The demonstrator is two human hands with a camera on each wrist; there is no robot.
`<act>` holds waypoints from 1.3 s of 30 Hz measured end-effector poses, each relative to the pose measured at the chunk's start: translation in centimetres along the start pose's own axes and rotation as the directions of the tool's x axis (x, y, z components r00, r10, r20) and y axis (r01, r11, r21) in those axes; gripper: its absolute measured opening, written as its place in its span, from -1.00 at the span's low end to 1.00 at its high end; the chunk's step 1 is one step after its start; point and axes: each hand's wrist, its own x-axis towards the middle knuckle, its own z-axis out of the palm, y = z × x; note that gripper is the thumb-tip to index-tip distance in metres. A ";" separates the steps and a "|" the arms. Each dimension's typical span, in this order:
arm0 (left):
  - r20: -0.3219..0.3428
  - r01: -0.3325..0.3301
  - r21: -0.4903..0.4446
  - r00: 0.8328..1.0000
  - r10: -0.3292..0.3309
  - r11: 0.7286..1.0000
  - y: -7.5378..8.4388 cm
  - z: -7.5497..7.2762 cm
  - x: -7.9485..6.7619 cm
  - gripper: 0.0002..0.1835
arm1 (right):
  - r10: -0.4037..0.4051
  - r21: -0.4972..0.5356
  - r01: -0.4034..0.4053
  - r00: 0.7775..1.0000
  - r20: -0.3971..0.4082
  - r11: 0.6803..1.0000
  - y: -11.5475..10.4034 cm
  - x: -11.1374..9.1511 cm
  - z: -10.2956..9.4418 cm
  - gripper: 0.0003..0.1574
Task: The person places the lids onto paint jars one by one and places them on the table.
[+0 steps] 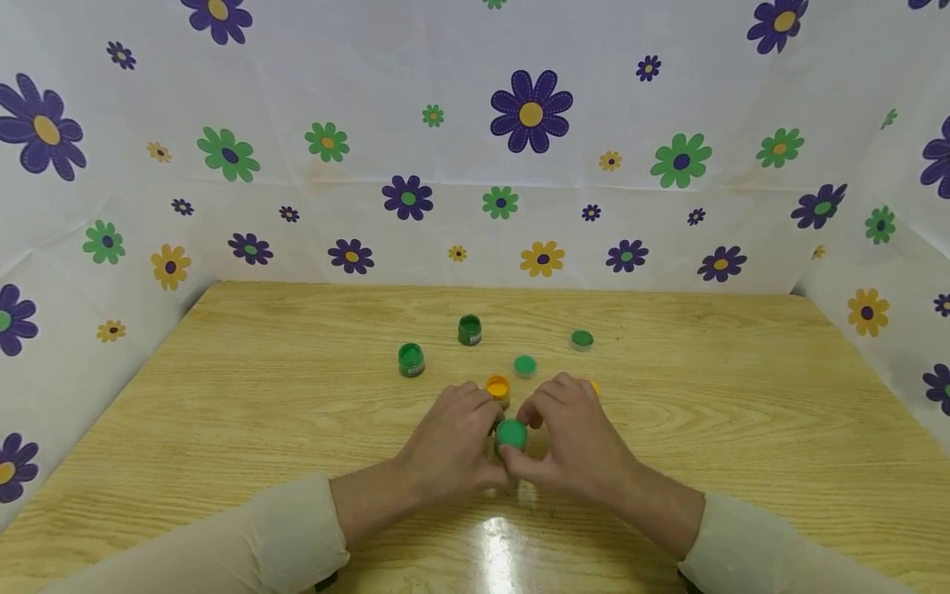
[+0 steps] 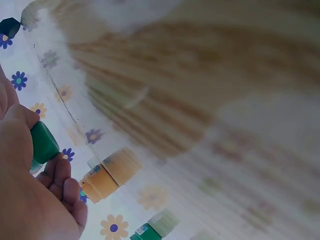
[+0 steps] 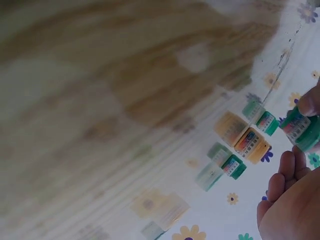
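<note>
Both hands hold a small green paint jar (image 1: 511, 435) between them, low over the near middle of the table. My left hand (image 1: 456, 437) grips its left side; in the left wrist view its thumb and finger pinch the green jar (image 2: 45, 142). From the right, my right hand (image 1: 582, 437) pinches the rim of the green top with thumb and fingers. The right wrist view shows the jar's printed label (image 3: 298, 127). Just beyond the hands stands an uncovered orange paint jar (image 1: 498, 388), partly hidden by the left hand.
Two uncovered green jars (image 1: 411, 360) (image 1: 469, 330) stand farther back on the wooden table (image 1: 260, 429). Two green lids (image 1: 524, 366) (image 1: 582, 339) lie to their right. An orange lid (image 1: 594, 386) shows partly behind the right hand. Flower-printed cloth (image 1: 445, 148) surrounds the table's back and sides.
</note>
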 end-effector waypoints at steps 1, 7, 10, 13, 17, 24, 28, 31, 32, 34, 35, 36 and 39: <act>0.013 0.012 -0.011 1.000 -0.012 1.000 0.0 0.0 0.0 -0.61 | 0.010 0.000 -0.010 1.000 0.010 1.000 0.1 0.0 -0.1 -0.66; 0.076 0.095 -0.008 0.993 -0.094 0.995 -0.7 -0.1 -0.1 -0.56 | 0.077 -0.064 -0.073 0.994 0.076 0.995 1.1 -0.6 -0.8 -0.64; 0.077 0.123 0.019 0.989 -0.125 0.992 -1.3 -0.2 -0.2 -0.52 | 0.105 -0.091 -0.096 0.989 0.101 0.991 1.7 -1.0 -1.0 -0.66; 0.058 0.128 0.035 0.990 -0.130 0.991 -1.9 -0.1 -0.2 -0.52 | 0.128 -0.100 -0.117 0.986 0.111 0.988 2.2 -1.4 -1.2 -0.65; 0.057 0.141 0.052 0.988 -0.144 0.989 -2.5 0.1 0.2 -0.50 | 0.154 -0.112 -0.142 0.982 0.112 0.983 2.9 -1.8 -1.4 -0.62; 0.053 0.195 0.085 0.978 -0.200 0.977 -3.3 0.3 1.2 -0.48 | 0.166 -0.119 -0.154 0.981 0.103 0.981 3.8 -2.5 -1.9 -0.64; 0.067 0.213 0.071 0.974 -0.218 0.974 -3.6 0.4 1.8 -0.47 | 0.177 -0.124 -0.166 0.981 0.080 0.978 4.5 -2.9 -2.5 -0.64; 0.088 0.233 0.060 0.967 -0.238 0.971 -3.7 0.5 2.2 -0.45 | 0.186 -0.132 -0.177 0.981 0.061 0.975 5.1 -3.2 -2.9 -0.63; 0.092 0.238 0.056 0.966 -0.242 0.970 -3.8 0.6 2.4 -0.46 | 0.187 -0.139 -0.178 0.981 0.054 0.974 5.2 -3.2 -3.0 -0.63; 0.097 0.247 0.053 0.963 -0.251 0.968 -3.9 0.6 2.6 -0.47 | 0.185 -0.154 -0.176 0.982 0.043 0.972 5.6 -3.4 -3.3 -0.62; 0.101 0.250 0.053 0.962 -0.254 0.967 -3.9 0.7 2.8 -0.48 | 0.185 -0.158 -0.177 0.982 0.037 0.972 5.8 -3.5 -3.5 -0.63; 0.106 0.249 0.054 0.961 -0.254 0.967 -4.0 0.7 2.9 -0.49 | 0.186 -0.163 -0.178 0.982 0.033 0.970 6.0 -3.6 -3.6 -0.62; 0.117 0.250 0.044 0.960 -0.254 0.967 -4.1 0.9 3.2 -0.53 | 0.184 -0.178 -0.178 0.983 0.016 0.968 6.7 -3.8 -4.1 -0.64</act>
